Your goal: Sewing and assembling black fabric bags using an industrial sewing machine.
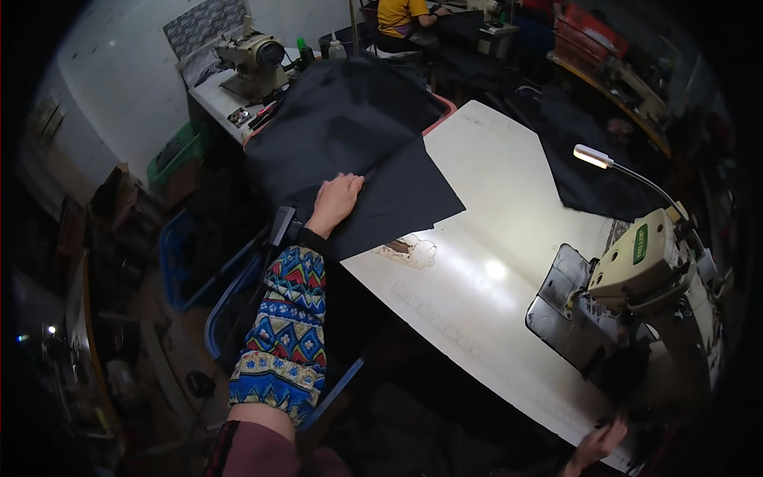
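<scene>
My left hand (334,203), in a patterned blue sleeve cover, reaches over the left part of the table with its fingers curled onto black fabric (397,191). That fabric lies partly on the white tabletop and joins a larger dark heap (342,103) behind. Low at the right, my right hand (600,445) is at the table's near edge with its fingers bent together. Dark material lies close to its fingertips, but the dim light hides what is between them. A cream sewing machine (644,254) stands beyond this hand, its metal plate (552,294) set in the table.
A lit lamp (594,156) on a bendable neck stands over the machine. More dark fabric (592,167) lies along the far right edge. Another sewing machine (253,62) is at the back left. A blue crate (179,262) sits left of the table. A person in yellow (401,16) works behind.
</scene>
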Demonstrator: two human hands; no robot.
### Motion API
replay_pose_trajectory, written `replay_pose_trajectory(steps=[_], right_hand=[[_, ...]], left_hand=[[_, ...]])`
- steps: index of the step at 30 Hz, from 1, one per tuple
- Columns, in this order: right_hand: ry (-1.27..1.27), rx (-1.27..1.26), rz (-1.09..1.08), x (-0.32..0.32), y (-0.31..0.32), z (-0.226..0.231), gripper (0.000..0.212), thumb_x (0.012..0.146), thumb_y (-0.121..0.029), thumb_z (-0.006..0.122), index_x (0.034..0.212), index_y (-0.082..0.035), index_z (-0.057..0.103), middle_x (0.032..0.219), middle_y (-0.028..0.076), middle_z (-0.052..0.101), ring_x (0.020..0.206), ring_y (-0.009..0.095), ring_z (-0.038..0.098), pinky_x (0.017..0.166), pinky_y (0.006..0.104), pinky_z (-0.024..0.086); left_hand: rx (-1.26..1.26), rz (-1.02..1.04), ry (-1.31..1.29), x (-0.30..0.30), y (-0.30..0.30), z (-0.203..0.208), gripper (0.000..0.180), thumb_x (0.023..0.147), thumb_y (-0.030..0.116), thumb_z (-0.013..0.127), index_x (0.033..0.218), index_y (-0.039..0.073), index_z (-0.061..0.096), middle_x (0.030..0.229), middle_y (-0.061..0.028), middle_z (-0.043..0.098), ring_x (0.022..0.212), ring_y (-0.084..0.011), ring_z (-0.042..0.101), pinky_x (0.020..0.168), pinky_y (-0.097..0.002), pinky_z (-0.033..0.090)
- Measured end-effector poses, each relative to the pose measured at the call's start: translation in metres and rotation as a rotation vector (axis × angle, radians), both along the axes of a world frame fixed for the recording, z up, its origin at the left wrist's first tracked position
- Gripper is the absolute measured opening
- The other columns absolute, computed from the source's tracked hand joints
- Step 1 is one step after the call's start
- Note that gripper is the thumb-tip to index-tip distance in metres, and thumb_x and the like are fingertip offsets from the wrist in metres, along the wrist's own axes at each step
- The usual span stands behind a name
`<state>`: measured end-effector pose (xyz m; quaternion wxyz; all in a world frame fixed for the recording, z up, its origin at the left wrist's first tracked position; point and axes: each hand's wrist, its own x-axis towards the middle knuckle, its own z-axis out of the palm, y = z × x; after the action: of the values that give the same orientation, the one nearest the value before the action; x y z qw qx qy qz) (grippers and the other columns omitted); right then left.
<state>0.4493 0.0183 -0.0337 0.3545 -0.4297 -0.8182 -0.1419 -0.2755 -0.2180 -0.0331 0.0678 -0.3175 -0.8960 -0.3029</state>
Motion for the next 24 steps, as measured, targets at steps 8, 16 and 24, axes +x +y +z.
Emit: replay_pose_trajectory(steps=[8,16,24], right_hand=[[0.171,-0.208,-0.096,0.018,-0.001,-0.013,0.038,0.093,0.013,0.047,0.127,0.005,0.063,0.118,0.02,0.066,0.107,0.036,0.062,0.092,0.0404,0.049],[-0.005,-0.272,0.175,-0.063,-0.047,0.023,0.044,0.086,0.007,0.051,0.127,0.004,0.065,0.132,0.022,0.064,0.125,0.044,0.057,0.106,0.0498,0.045],[-0.329,-0.432,0.862,-0.253,-0.093,0.067,0.045,0.09,-0.025,0.074,0.132,-0.008,0.065,0.141,0.016,0.058,0.135,0.035,0.051,0.113,0.0515,0.039]], left_hand=[[0.059,-0.175,0.179,0.116,0.005,0.066,0.024,0.093,0.022,0.067,0.104,0.002,0.075,0.116,-0.019,0.072,0.112,-0.0373,0.067,0.095,-0.0425,0.054],[-0.251,-0.563,0.292,0.193,0.027,0.041,0.053,0.1,0.041,0.057,0.145,0.013,0.053,0.156,-0.0154,0.044,0.145,-0.0404,0.037,0.116,-0.0593,0.03],[0.506,-0.428,-0.124,0.256,0.005,0.048,0.016,0.092,0.007,0.069,0.107,0.003,0.067,0.113,-0.0103,0.068,0.115,-0.0298,0.062,0.1,-0.0397,0.047]])
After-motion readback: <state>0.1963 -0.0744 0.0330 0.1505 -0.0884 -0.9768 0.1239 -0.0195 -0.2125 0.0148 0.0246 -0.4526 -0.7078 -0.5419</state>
